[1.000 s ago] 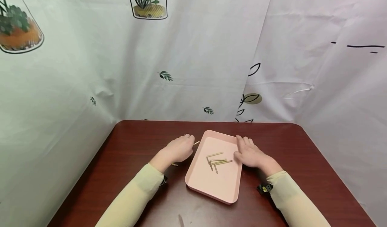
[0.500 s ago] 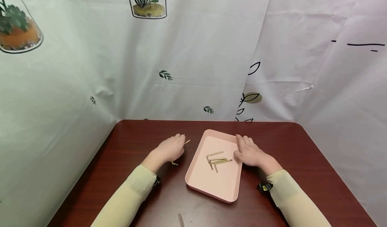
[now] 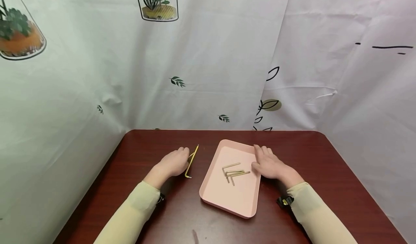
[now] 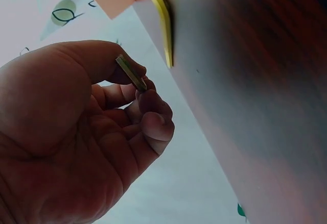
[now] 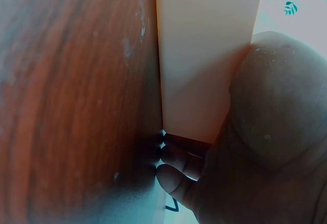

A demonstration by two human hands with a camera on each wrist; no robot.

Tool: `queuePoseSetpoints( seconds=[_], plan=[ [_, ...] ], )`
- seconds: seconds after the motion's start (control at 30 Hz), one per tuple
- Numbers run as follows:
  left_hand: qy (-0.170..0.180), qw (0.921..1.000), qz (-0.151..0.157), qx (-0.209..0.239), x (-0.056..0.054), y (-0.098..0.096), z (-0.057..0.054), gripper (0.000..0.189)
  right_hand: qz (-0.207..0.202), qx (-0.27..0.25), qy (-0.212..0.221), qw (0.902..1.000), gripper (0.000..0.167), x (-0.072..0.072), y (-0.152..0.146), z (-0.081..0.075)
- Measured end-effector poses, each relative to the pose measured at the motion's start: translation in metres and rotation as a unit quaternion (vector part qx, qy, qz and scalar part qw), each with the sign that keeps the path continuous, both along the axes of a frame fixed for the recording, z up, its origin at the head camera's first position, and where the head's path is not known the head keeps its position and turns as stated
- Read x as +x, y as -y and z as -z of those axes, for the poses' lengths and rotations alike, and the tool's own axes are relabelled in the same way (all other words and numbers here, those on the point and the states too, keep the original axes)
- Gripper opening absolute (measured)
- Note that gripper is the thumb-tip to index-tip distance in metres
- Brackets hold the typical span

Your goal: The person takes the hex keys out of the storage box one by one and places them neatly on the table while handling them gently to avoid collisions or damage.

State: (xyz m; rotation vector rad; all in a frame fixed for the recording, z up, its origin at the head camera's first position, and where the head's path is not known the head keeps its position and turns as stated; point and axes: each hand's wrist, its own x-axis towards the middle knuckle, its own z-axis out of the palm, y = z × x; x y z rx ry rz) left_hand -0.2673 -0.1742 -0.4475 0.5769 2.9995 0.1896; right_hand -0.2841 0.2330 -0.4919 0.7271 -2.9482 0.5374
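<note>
My left hand, at the left of the tray, pinches a brass-coloured hex key between thumb and fingers; most of that key is hidden by the hand. Right beside the fingertips, a second L-shaped hex key, yellowish, lies on the table. A shallow pink tray stands slightly turned in the middle. Several L-shaped hex keys lie bunched inside it, some crossing. My right hand holds the tray's right side, thumb over the rim and other fingers along the outside wall.
The dark red-brown table has rounded far corners. White patterned cloth hangs behind it and along both sides. A greyish mark shows near the front of the table.
My left hand has moved left, away from the tray, with the hex key in its fingers. The hex key on the table has come into fuller view. Right hand and tray stay put.
</note>
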Motion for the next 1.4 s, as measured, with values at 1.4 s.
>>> queuePoseSetpoints(
  seconds=[1.4],
  plan=[
    [0.040,0.9969,-0.066,-0.016,-0.048,0.052,0.081,0.029,-0.006,-0.001,-0.006,1.0000,0.078,0.005,0.001,-0.006]
  ],
)
